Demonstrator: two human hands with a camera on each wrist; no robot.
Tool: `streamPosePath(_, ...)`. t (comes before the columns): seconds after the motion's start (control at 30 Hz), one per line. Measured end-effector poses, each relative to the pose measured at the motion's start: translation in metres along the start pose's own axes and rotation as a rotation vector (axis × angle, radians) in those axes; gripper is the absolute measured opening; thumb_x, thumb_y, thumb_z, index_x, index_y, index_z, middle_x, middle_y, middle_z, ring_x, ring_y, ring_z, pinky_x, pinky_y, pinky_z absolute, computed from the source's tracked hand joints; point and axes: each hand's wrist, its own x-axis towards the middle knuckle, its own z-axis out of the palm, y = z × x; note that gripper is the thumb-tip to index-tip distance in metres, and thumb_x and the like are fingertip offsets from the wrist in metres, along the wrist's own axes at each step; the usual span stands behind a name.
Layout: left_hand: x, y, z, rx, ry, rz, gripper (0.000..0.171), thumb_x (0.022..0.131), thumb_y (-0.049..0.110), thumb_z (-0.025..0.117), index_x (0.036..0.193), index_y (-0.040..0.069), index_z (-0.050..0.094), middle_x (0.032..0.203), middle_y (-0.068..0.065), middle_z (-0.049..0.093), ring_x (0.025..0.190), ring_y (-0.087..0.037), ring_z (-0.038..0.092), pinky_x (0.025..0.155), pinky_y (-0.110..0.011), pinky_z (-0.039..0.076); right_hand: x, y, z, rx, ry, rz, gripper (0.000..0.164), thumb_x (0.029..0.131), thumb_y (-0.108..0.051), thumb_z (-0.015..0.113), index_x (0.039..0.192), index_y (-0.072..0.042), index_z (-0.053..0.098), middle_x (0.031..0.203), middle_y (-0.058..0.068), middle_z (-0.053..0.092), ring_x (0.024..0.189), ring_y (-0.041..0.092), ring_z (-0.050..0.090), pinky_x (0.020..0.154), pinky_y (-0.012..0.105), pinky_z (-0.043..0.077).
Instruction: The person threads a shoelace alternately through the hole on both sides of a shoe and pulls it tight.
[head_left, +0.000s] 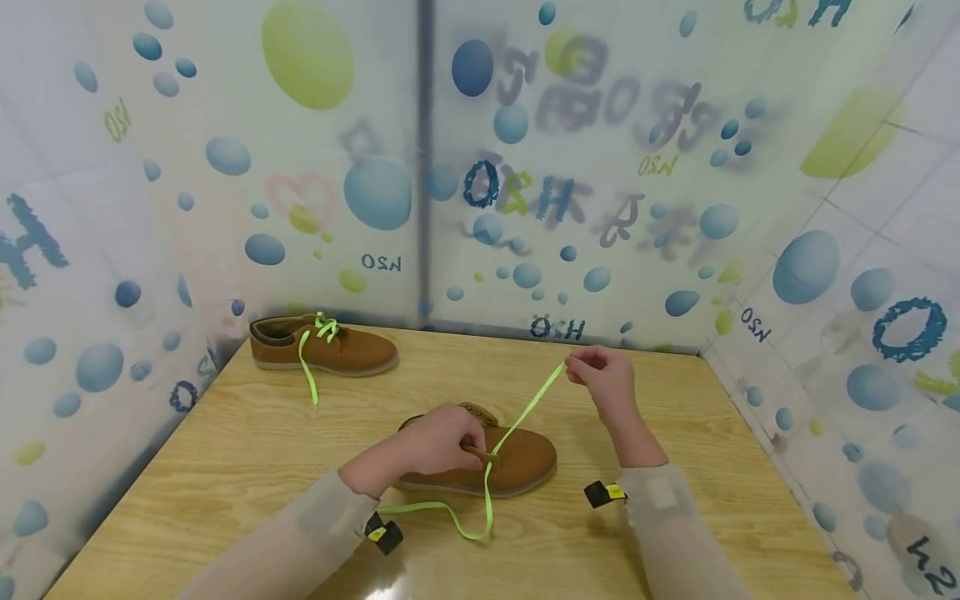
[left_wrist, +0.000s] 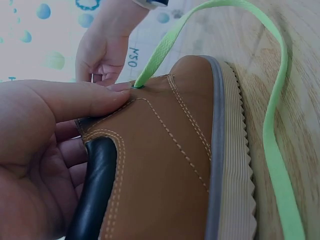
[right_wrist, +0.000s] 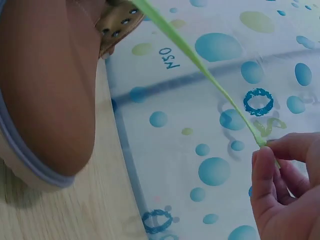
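Note:
A brown leather shoe [head_left: 525,467] stands on the table, toe to the right. My left hand [head_left: 442,439] pinches its near eyelet flap, thumb outside and fingers inside the opening in the left wrist view. A neon-green shoelace [head_left: 531,407] passes through an eyelet beside the thumb. Its one end is pinched between thumb and fingers of my right hand [head_left: 603,379], raised to the right of the toe, and that length runs straight. The other length loops down onto the table in front of the shoe. In the right wrist view the far eyelet flap [right_wrist: 120,25] shows bare eyelets.
A second brown shoe [head_left: 352,353] with green laces tied through its eyelets sits at the table's back left, one lace end hanging over its side. Printed curtains [head_left: 480,250] enclose the wooden table [head_left: 247,500] at the back and both sides.

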Motion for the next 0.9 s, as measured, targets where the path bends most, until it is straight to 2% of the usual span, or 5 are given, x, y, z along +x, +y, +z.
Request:
streamPosePath(0.1,0.000,0.000,-0.001,0.003,0.000,-0.004,0.017,0.093,0.014,0.082,0.081,0.024,0.077,0.076,0.015,0.067,0.063,-0.003,0.049,0.061,-0.022,0.043,-0.002,-0.001,0.001,0.062,0.001,0.012,0.003,0.098,0.000,0.073,0.095,-0.001,0.073,0.081,-0.007,0.069,0.074,0.005,0.070,0.073,0.019,0.062)
streamPosePath(0.33,0.000,0.001,-0.001,0.012,0.002,0.002,0.017,0.092,0.014,0.083,0.080,0.024,0.077,0.076,0.014,0.067,0.063,-0.003,0.049,0.061,-0.023,0.044,0.000,-0.002,0.001,0.283,0.132,0.039,0.023,0.098,0.003,0.069,0.087,-0.016,0.072,0.078,-0.006,0.068,0.074,0.006,0.069,0.071,0.017,0.060)
streamPosePath(0.5,0.003,0.001,-0.002,0.002,-0.008,-0.005,0.015,0.093,0.014,0.083,0.081,0.022,0.078,0.077,0.013,0.068,0.064,-0.004,0.052,0.062,-0.024,0.046,0.001,-0.002,0.003,0.416,0.057,0.075,0.029,0.102,0.005,0.064,0.084,-0.017,0.072,0.079,-0.006,0.070,0.073,0.006,0.070,0.070,0.017,0.059)
streamPosePath(0.67,0.007,-0.003,-0.014,0.003,0.010,-0.002,0.010,0.095,0.023,0.082,0.084,0.023,0.081,0.079,0.014,0.073,0.067,-0.001,0.061,0.068,-0.024,0.053,-0.001,0.001,0.007,0.321,-0.097,0.061,0.025,0.106,-0.002,0.062,0.087,-0.016,0.069,0.090,-0.005,0.076,0.084,0.008,0.072,0.079,0.023,0.063)
streamPosePath(0.9,0.015,-0.008,-0.045,-0.001,0.235,-0.066,0.010,0.093,0.022,0.082,0.084,0.020,0.077,0.078,0.011,0.073,0.072,-0.006,0.065,0.072,-0.031,0.057,-0.008,0.003,0.017,0.056,-0.227,-0.039,0.011,0.103,-0.002,0.065,0.111,0.003,0.072,0.088,-0.005,0.074,0.083,0.008,0.071,0.076,0.025,0.063)
